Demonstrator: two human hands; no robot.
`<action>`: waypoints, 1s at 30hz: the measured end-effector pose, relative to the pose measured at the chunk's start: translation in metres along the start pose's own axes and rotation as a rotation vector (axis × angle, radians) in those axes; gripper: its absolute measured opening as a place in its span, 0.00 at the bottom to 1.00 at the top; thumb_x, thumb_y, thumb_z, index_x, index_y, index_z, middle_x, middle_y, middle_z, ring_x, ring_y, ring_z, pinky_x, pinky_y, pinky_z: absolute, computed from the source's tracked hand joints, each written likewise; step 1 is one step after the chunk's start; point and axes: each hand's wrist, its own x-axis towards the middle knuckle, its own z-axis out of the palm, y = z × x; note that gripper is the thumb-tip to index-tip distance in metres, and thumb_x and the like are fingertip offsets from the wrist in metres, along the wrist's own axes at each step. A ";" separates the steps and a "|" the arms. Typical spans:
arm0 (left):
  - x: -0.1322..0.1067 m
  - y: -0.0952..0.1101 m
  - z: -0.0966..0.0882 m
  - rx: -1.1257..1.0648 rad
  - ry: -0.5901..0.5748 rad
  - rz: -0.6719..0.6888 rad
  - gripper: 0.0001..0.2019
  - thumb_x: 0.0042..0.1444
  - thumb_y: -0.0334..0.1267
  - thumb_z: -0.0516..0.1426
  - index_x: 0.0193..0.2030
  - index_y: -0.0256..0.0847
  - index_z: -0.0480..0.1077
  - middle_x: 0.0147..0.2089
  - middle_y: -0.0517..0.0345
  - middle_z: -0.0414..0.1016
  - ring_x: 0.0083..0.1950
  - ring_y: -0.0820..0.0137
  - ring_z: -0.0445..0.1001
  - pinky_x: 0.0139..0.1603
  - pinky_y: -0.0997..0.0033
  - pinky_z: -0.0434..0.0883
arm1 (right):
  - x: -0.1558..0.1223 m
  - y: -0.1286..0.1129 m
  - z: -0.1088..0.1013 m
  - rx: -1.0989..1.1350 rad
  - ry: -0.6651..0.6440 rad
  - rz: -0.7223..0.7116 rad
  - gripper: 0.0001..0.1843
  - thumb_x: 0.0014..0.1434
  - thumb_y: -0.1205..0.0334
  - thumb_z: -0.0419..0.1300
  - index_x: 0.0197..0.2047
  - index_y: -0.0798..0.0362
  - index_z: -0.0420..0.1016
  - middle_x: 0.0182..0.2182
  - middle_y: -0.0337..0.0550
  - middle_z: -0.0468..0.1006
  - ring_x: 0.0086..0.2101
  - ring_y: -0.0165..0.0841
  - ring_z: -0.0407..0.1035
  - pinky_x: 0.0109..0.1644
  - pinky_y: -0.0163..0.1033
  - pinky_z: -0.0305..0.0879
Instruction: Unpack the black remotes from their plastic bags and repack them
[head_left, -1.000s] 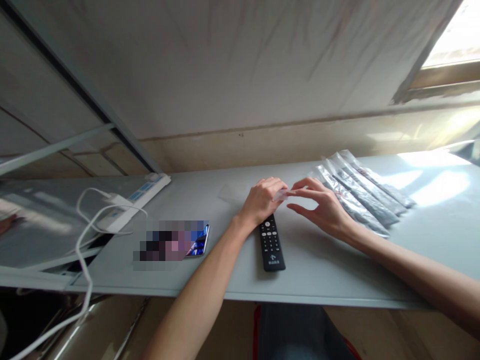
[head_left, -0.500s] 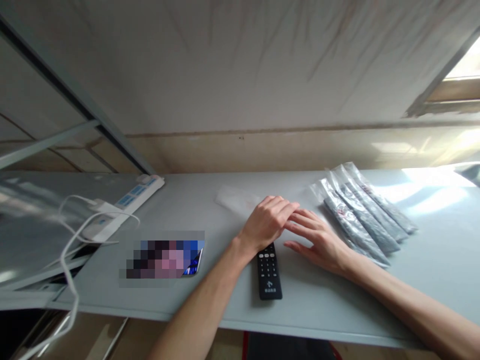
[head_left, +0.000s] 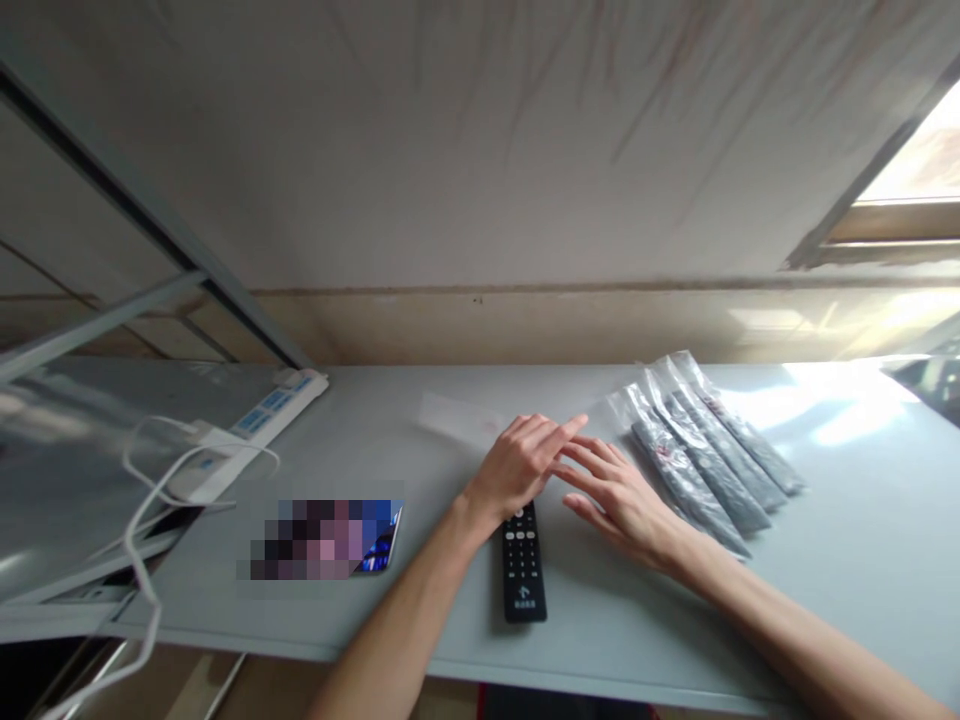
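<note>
My left hand (head_left: 517, 462) rests on the top end of a black remote control (head_left: 523, 570) that lies on the pale grey table (head_left: 825, 560). Its fingers are stretched out flat and point right. My right hand (head_left: 619, 495) lies flat just to the right, fingers spread, the fingertips close to those of the left hand. Neither hand grips anything that I can see. A thin clear plastic bag (head_left: 461, 418) lies flat just beyond the left hand. Several remotes sealed in clear bags (head_left: 701, 455) lie side by side to the right of my right hand.
A phone (head_left: 379, 540) lies left of the remote, partly blurred out. A white power strip (head_left: 251, 430) with a white plug and cable (head_left: 146, 530) sits at the far left. A wall stands close behind the table. A window (head_left: 915, 165) is at the upper right.
Both hands came down from pinching a clear bag above the remote and now lie flat on the table. The camera has tilted, so everything sits lower in view.
</note>
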 end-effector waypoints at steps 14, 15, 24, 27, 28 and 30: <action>0.004 -0.014 -0.002 0.006 0.084 -0.062 0.35 0.67 0.25 0.54 0.79 0.45 0.54 0.67 0.46 0.76 0.69 0.57 0.72 0.73 0.50 0.68 | 0.002 0.006 -0.001 0.184 -0.002 0.120 0.26 0.80 0.57 0.49 0.77 0.42 0.66 0.65 0.52 0.73 0.62 0.45 0.67 0.69 0.60 0.68; 0.004 -0.014 -0.002 0.012 0.075 -0.084 0.35 0.66 0.26 0.54 0.79 0.45 0.55 0.67 0.46 0.76 0.70 0.57 0.72 0.73 0.50 0.68 | 0.002 0.005 0.000 0.184 0.015 0.111 0.26 0.79 0.58 0.50 0.76 0.41 0.67 0.64 0.51 0.74 0.61 0.45 0.67 0.68 0.59 0.68; 0.000 -0.022 0.002 -0.023 -0.024 -0.285 0.31 0.61 0.20 0.48 0.70 0.42 0.64 0.52 0.49 0.77 0.58 0.59 0.75 0.67 0.55 0.71 | 0.006 -0.031 -0.005 0.253 0.365 0.269 0.13 0.76 0.67 0.52 0.56 0.50 0.75 0.47 0.49 0.77 0.47 0.39 0.73 0.53 0.46 0.72; -0.001 -0.024 0.004 -0.015 -0.056 -0.344 0.29 0.62 0.22 0.48 0.69 0.39 0.63 0.56 0.45 0.77 0.59 0.57 0.74 0.66 0.55 0.71 | 0.002 -0.068 0.002 0.247 0.125 0.268 0.10 0.74 0.64 0.55 0.55 0.50 0.74 0.47 0.49 0.76 0.43 0.39 0.72 0.49 0.46 0.73; -0.002 -0.024 0.006 -0.012 -0.069 -0.356 0.28 0.62 0.22 0.48 0.69 0.39 0.63 0.59 0.44 0.77 0.60 0.57 0.74 0.67 0.54 0.71 | -0.001 -0.079 0.006 0.185 0.027 0.250 0.11 0.73 0.61 0.58 0.56 0.50 0.74 0.50 0.52 0.76 0.44 0.41 0.72 0.49 0.48 0.73; -0.002 -0.024 0.009 -0.008 -0.078 -0.367 0.27 0.63 0.24 0.49 0.69 0.38 0.63 0.63 0.42 0.75 0.63 0.56 0.73 0.68 0.53 0.69 | -0.010 -0.096 0.014 0.063 -0.066 0.245 0.15 0.70 0.57 0.63 0.58 0.50 0.74 0.55 0.57 0.75 0.48 0.46 0.72 0.50 0.53 0.74</action>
